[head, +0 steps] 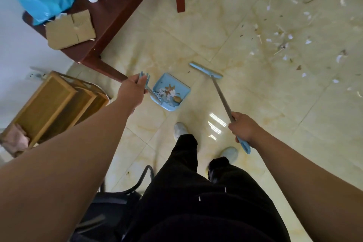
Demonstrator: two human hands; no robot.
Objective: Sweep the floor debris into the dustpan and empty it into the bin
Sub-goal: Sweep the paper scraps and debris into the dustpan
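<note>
The left hand (135, 84) was curled around the top of the upright handle (145, 79) of the light-blue dustpan (167, 79). The tray sat just beyond that hand and to its right, low at the glossy tiled floor (196, 35); whether it touched the tiles could not be told. Paper scraps and brown bits (169, 91) already lay in the tray.

The right hand (243, 127) was clamped on the metal shaft of the broom (222, 96), just ahead of its blue end grip. The narrow blue broom head (206, 69) reached far out in front of this hand, near the tray's open lip but apart from it. Most of the scattered debris (290, 37) lay well beyond the right hand and off to its right.

The pan looked like thin, stiff plastic and probably weighed little, load included. Held by the handle top it would likely swing, so it should be carried level and slowly, because the paper scraps could flutter out. The broom seemed light and rigid, and a grip further down the shaft would likely give firmer strokes. On such shiny tile the flakes would probably skate ahead of the broom head, so short, gentle sweeps seemed wise.
</note>
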